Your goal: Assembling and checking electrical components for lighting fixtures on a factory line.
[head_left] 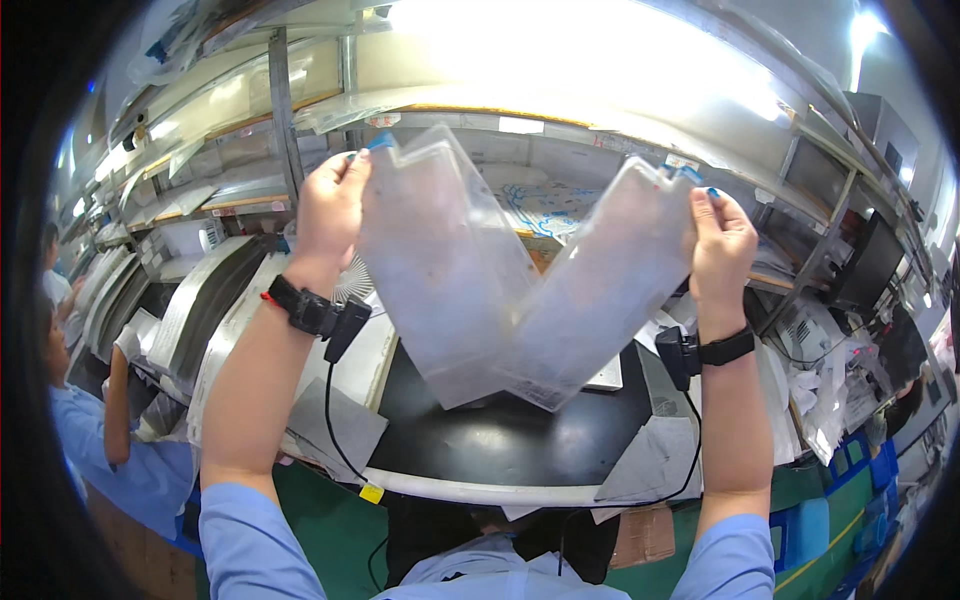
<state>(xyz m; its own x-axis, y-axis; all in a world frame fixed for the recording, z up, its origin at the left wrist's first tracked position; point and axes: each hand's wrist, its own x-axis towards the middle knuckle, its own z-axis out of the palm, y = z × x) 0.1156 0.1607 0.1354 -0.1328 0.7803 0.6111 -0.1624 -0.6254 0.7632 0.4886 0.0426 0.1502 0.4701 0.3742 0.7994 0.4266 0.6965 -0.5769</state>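
Note:
My left hand (332,205), raised at the left, pinches the upper corner of a clear plastic sheet (425,275) beside a small blue tab (381,142). Across from it, my right hand (722,240) pinches the upper right corner of a second clear plastic sheet (610,275), also at a blue tab. Both sheets hang tilted in a V, their lower ends overlapping above the black tabletop (480,450). Whether they are joined there, I cannot tell. Each wrist wears a black strap with a small device and a cable.
Shelves with flat sheets (420,100) run behind the table. Stacked curved panels (200,300) stand at the left, near a co-worker in a blue sleeve (140,450). Plastic bags (830,390) and blue bins (800,530) are at the right. Grey pieces (340,425) lie along the table's front.

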